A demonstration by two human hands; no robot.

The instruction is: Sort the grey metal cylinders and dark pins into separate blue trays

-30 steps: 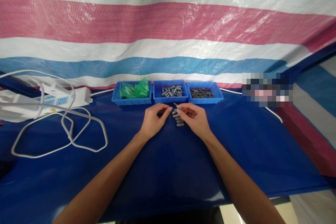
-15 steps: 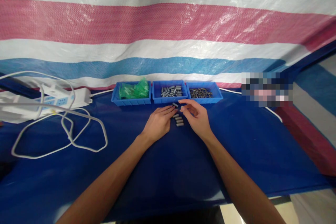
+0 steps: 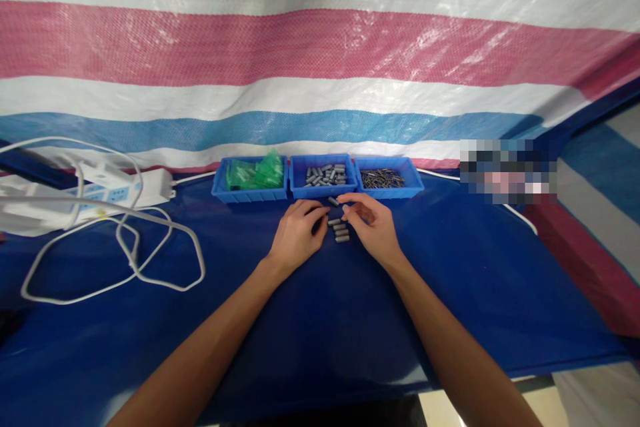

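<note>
Several small grey cylinders point(image 3: 341, 232) lie in a short column on the blue table between my hands. Just above them, one more grey cylinder point(image 3: 333, 201) lies at a slant. My left hand point(image 3: 297, 230) rests left of the column, its fingers bent and the thumb apart from the index finger, with nothing visible in them. On the other side, my right hand point(image 3: 374, 223) has thumb and index finger apart, the index fingertip at the right end of the slanted cylinder. Its other fingers are curled and partly hidden.
Three blue bins stand in a row behind my hands: one with green plastic bags point(image 3: 267, 172), one with grey cylinders point(image 3: 327, 175), one with screws point(image 3: 384, 178). A white power strip point(image 3: 135, 188) and looped white cable point(image 3: 187, 283) lie left. A striped sheet point(image 3: 300, 47) hangs behind.
My left hand has drawn slightly left, away from the slanted cylinder, and its fingers have bent. My right hand has shifted a little left, its index fingertip now at the cylinder's end.
</note>
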